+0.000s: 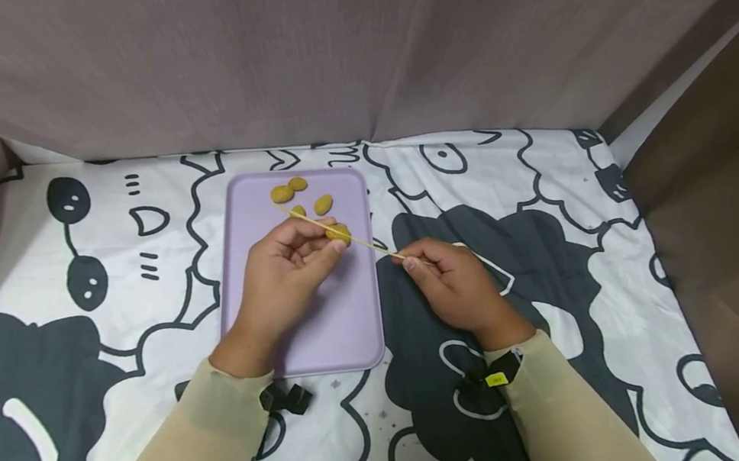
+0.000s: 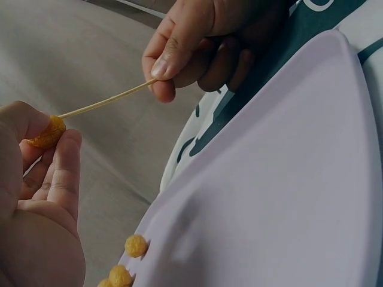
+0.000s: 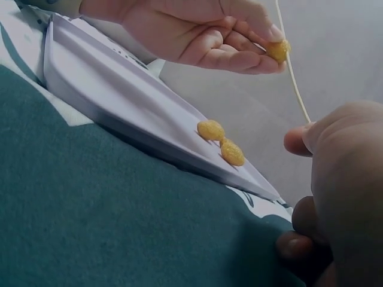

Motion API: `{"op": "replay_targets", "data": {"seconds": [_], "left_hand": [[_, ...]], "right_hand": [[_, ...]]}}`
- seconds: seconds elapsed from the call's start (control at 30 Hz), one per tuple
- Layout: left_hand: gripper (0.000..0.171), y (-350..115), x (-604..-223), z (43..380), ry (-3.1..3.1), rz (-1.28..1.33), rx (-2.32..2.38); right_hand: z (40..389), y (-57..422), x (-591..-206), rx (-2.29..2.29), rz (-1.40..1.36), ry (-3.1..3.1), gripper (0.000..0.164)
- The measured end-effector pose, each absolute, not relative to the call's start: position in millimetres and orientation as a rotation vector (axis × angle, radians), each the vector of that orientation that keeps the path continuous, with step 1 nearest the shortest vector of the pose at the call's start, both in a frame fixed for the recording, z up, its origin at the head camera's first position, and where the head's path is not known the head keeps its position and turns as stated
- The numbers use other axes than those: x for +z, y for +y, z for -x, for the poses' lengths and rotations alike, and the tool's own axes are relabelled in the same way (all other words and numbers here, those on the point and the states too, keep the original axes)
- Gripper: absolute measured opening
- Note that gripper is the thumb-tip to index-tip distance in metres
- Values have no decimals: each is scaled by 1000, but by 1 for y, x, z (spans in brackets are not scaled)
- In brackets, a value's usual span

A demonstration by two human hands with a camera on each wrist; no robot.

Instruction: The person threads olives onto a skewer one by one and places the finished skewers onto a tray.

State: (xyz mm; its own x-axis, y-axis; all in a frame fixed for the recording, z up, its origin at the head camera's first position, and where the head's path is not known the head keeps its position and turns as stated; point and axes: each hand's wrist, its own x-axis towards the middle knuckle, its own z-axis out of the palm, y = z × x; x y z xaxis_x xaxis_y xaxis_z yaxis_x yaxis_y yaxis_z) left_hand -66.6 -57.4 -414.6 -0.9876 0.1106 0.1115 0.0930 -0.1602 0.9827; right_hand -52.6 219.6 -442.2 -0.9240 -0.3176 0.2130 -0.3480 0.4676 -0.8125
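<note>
My left hand (image 1: 288,271) is over the lavender tray (image 1: 326,328), pinching a small wrinkled, yellow-brown oval fruit (image 1: 338,233) between thumb and fingers. A thin, pale wooden skewer (image 1: 371,245) meets this fruit and runs on past it toward the tray's far side, bowing slightly. Right of the tray, my right hand (image 1: 452,282) pinches the skewer's near end between thumb and forefinger. In the right wrist view the skewer (image 3: 297,89) lies along the edge of the held fruit (image 3: 277,51); I cannot tell whether it pierces it.
Several similar fruits, one of them a rounded piece (image 1: 323,204), lie at the tray's far end. Beneath the tray spreads a black-and-white cartoon-print cloth (image 1: 155,287). A grey-brown fabric wall (image 1: 320,52) rises behind, with more brown fabric (image 1: 728,217) at the right.
</note>
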Motion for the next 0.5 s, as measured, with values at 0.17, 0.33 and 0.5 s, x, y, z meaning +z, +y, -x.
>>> {"op": "replay_targets", "data": {"seconds": [0.17, 0.33, 0.5], "left_hand": [[19, -55, -413, 65, 1984, -274, 2390], [19, -53, -413, 63, 1969, -283, 2387], [19, -52, -414, 61, 1979, -286, 2371]], "right_hand": [[51, 217, -439, 1503, -602, -2645, 16], [49, 214, -438, 1515, -624, -2619, 16], [47, 210, -436, 1557, -660, -2585, 16]]}}
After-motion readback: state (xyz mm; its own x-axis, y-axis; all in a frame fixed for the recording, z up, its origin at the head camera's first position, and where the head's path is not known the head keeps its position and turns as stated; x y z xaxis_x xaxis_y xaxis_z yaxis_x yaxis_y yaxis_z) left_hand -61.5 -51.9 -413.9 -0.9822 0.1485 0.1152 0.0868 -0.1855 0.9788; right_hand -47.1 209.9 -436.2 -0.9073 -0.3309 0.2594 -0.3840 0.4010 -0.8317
